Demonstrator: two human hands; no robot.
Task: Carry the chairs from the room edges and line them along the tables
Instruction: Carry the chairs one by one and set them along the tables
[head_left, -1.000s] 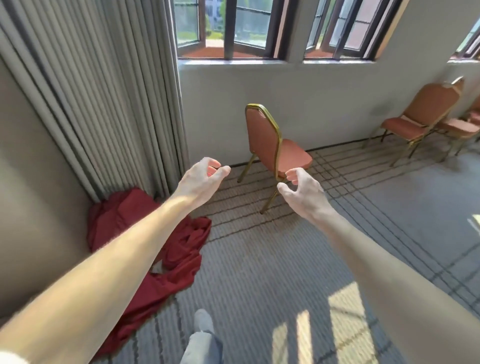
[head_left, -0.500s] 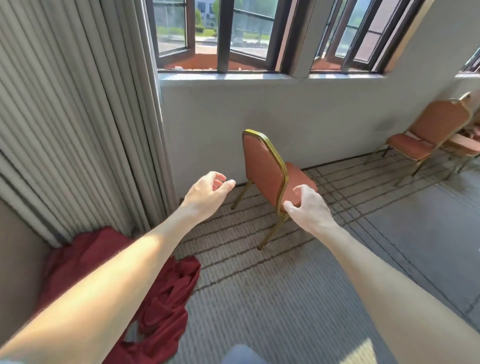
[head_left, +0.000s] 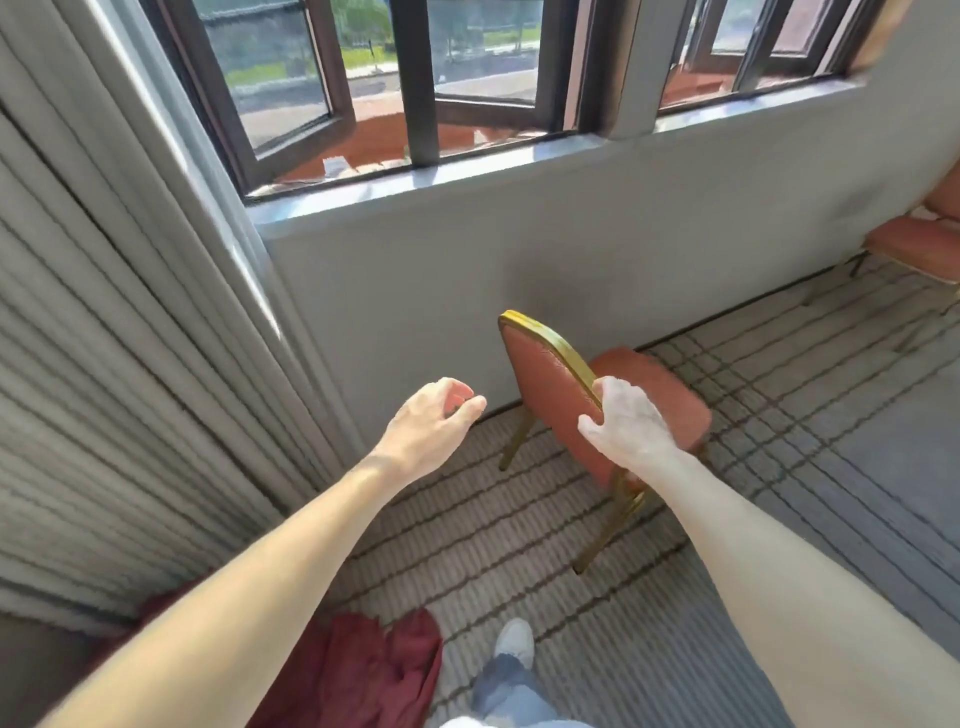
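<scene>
A chair (head_left: 545, 384) with red-orange padding and a gold metal frame stands on the carpet by the wall under the windows, its back turned toward me. My right hand (head_left: 628, 421) is at the right edge of the backrest, thumb behind the pad and fingers over the gold frame toward the seat. My left hand (head_left: 434, 423) hovers in the air a little left of the backrest, fingers loosely curled, holding nothing.
Grey pleated curtains (head_left: 119, 364) hang at the left. A dark red cloth (head_left: 358, 670) lies crumpled on the floor near my shoe (head_left: 514, 642). A second red chair (head_left: 919, 244) stands at the far right by the wall.
I have stepped closer to the chair. My right hand has gone from open air onto the backrest's right edge. My left hand has moved forward toward the backrest.
</scene>
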